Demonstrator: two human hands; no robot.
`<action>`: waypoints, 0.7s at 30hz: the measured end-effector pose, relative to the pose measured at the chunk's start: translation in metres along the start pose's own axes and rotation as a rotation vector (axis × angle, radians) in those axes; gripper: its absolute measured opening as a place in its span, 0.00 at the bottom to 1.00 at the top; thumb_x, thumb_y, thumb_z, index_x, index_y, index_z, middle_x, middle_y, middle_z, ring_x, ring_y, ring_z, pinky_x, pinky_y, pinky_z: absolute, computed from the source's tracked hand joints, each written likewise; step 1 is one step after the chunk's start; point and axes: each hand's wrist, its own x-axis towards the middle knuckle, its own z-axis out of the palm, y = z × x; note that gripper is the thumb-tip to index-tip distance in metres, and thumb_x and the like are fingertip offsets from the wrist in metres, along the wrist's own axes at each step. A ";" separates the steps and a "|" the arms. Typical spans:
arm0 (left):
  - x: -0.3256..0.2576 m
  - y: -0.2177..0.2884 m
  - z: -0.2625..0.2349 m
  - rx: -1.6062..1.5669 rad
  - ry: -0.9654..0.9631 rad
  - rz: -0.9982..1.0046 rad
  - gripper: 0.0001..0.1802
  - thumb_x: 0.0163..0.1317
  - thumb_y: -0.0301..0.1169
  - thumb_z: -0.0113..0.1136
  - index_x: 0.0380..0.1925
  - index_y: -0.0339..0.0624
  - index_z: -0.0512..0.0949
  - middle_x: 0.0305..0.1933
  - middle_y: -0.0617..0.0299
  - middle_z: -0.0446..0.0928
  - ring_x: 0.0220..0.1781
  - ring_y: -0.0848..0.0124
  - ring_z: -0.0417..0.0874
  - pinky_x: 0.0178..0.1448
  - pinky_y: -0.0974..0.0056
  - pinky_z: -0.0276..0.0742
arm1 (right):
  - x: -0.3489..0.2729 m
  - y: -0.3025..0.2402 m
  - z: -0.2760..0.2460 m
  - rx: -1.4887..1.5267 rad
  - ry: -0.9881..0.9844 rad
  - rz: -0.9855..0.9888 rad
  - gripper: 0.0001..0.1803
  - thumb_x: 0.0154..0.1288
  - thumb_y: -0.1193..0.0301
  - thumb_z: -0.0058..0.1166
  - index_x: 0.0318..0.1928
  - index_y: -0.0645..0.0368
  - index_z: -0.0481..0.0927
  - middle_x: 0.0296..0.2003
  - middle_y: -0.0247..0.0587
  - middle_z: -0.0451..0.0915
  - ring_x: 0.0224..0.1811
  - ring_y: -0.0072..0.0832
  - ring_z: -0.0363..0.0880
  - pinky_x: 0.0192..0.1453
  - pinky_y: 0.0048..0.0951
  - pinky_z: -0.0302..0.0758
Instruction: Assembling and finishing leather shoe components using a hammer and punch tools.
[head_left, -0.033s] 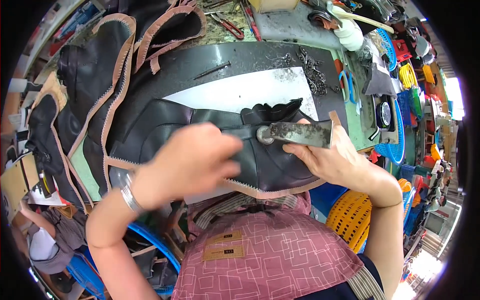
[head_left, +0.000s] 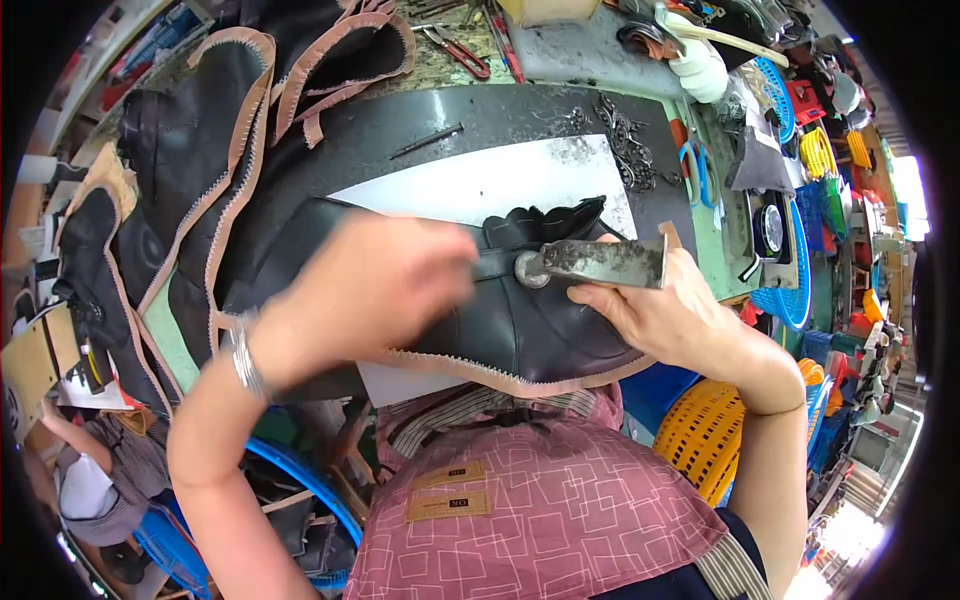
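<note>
A black leather piece with a tan zigzag-stitched edge lies over a white sheet on a dark work mat. My right hand grips a worn metal hammer-like tool. Its round head rests on a folded strip of the leather. My left hand, motion-blurred and wearing a metal bracelet, lies on the leather just left of the tool head. Its fingers are curled on the folded strip. The leather under both hands is hidden.
More black leather pieces with tan edges are piled at the left. A thin dark awl and black offcuts lie on the mat, with red-handled pliers beyond. A yellow basket and a blue basket stand to the right.
My left hand has shifted slightly up over the leather toward the tool head. The right hand and the tool stay in place.
</note>
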 end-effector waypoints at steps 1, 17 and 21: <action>0.017 -0.013 -0.011 0.040 0.113 -0.091 0.09 0.51 0.28 0.60 0.34 0.37 0.78 0.28 0.54 0.77 0.32 0.60 0.80 0.39 0.61 0.75 | 0.000 0.001 -0.002 0.018 0.000 0.031 0.12 0.62 0.63 0.53 0.42 0.53 0.80 0.28 0.47 0.79 0.25 0.44 0.78 0.27 0.39 0.74; 0.017 -0.002 -0.011 -0.935 0.263 -0.474 0.14 0.63 0.30 0.56 0.47 0.34 0.72 0.36 0.60 0.77 0.33 0.76 0.80 0.38 0.75 0.76 | -0.005 0.004 0.005 0.104 0.079 0.069 0.12 0.64 0.62 0.51 0.41 0.56 0.79 0.24 0.49 0.78 0.27 0.46 0.78 0.29 0.41 0.74; -0.004 0.001 0.036 -0.787 0.233 -0.544 0.08 0.62 0.26 0.58 0.38 0.34 0.74 0.34 0.61 0.78 0.34 0.76 0.81 0.39 0.74 0.77 | -0.004 0.002 0.005 0.111 0.070 0.088 0.12 0.64 0.63 0.51 0.41 0.57 0.78 0.23 0.49 0.78 0.26 0.47 0.78 0.28 0.42 0.73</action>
